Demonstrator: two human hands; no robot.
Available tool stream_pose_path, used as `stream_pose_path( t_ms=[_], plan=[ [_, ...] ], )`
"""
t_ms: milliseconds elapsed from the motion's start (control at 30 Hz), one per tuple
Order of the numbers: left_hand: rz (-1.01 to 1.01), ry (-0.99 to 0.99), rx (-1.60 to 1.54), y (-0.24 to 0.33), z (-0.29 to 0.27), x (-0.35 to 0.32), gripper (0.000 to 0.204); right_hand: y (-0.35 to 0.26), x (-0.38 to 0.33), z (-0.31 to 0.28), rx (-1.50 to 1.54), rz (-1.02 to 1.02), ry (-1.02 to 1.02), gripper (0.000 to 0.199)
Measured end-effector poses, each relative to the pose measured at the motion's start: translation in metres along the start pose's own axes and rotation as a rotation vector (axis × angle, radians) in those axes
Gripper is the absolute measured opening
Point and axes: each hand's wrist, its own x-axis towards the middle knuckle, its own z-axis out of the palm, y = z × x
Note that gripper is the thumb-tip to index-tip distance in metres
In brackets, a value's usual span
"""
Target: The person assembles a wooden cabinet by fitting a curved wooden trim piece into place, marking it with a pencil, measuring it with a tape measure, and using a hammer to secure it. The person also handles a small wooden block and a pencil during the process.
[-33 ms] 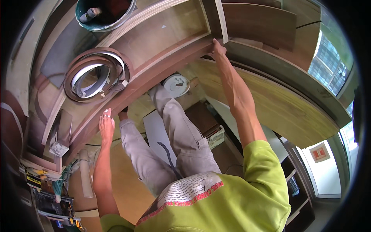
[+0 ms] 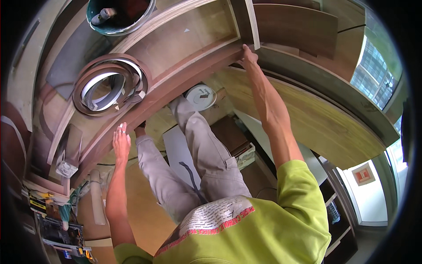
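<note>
A long reddish-brown wooden board forms the front edge of a framed wooden panel and crosses in front of me from lower left to upper right. My left hand lies against this board near its left part, fingers stretched out, a ring on one finger. At the board's right end, by the corner with an upright strip, my right hand is closed round the edge; some of its fingers are hidden behind the wood. Coils of brown and white edge banding rest on the panel, above my left hand.
A dark paint bucket holding a brush stands on the far side. Below the board are a white round lid and my legs. Wooden panels lean at right. A clear-ended block and tools are at left.
</note>
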Motion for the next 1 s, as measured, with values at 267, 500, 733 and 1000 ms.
stream_pose_path(
  t_ms=[267, 500, 733, 1000],
  plan=[
    [0.004, 0.059, 0.029, -0.003, 0.019, -0.005, 0.071, -0.003, 0.008, 0.001, -0.055, 0.044, -0.050, 0.082],
    [0.013, 0.133, 0.088, -0.006, 0.027, -0.001, 0.060, -0.004, 0.026, -0.011, -0.090, 0.033, -0.106, 0.057],
    [-0.030, 0.130, 0.014, -0.002, 0.028, -0.003, 0.060, -0.007, 0.036, -0.024, -0.035, 0.048, -0.184, 0.061],
    [-0.025, 0.133, 0.073, 0.002, 0.029, -0.001, 0.059, -0.003, 0.106, -0.052, -0.099, 0.083, -0.287, 0.060]
  ],
)
